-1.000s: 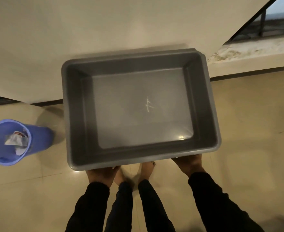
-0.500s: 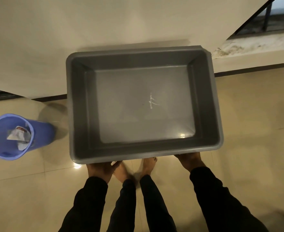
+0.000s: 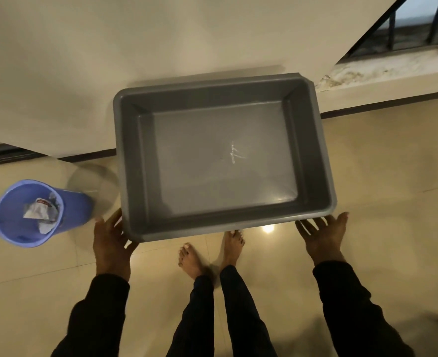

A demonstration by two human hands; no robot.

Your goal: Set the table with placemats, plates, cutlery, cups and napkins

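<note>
An empty grey plastic tub (image 3: 321, 161) lies in front of me, its far side against the wall. My left hand (image 3: 110, 242) is at the tub's near left corner, fingers straight and spread and touching the rim. Just off the near right corner, my right hand (image 3: 324, 235) has its fingers spread and holds nothing. No placemats, plates, cutlery, cups or napkins are in view.
A blue waste bin (image 3: 76, 210) with crumpled paper stands on the tiled floor left of the tub. My bare feet (image 3: 190, 261) are just behind the tub's near edge. A cream wall and a window ledge (image 3: 382, 70) run along the far side.
Both hands held the tub's near rim from below before. Now they have let go and spread out to the corners, and the tub sits lower and farther from me.
</note>
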